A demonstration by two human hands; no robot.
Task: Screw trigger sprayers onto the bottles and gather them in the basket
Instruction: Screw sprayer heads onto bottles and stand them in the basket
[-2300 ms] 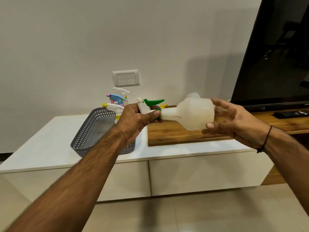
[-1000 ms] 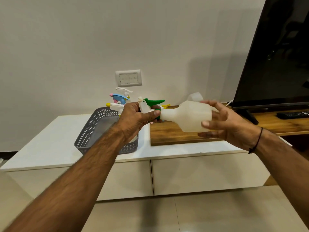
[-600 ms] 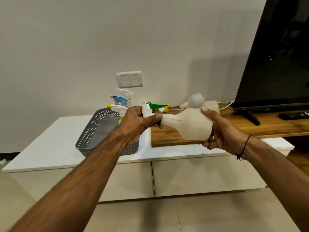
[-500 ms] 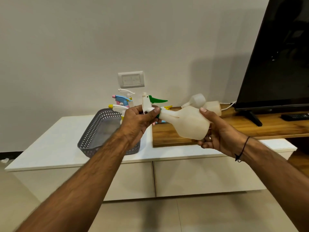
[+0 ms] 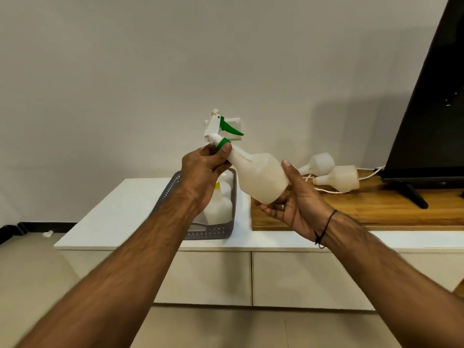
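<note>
I hold a translucent white bottle [image 5: 261,175] tilted in the air, neck up and to the left. My right hand [image 5: 291,200] grips its base from below. My left hand [image 5: 204,169] pinches the green collar of the white and green trigger sprayer [image 5: 219,129] sitting on the bottle's neck. Behind my left hand stands the grey perforated basket [image 5: 213,232] on the white cabinet, holding bottles [image 5: 219,204] that my arm partly hides. Two bare bottles [image 5: 336,178] lie on their sides on the wooden board.
The white cabinet [image 5: 120,212] runs left to right with drawers below. A wooden board [image 5: 376,209] lies on its right part, carrying a television [image 5: 431,109] on a stand and a white cord. A wall switch plate [image 5: 236,126] sits behind the sprayer.
Both hands have raised the bottle and tipped its neck upward, so the sprayer now stands in front of the switch plate. The camera has moved nearer and to the left.
</note>
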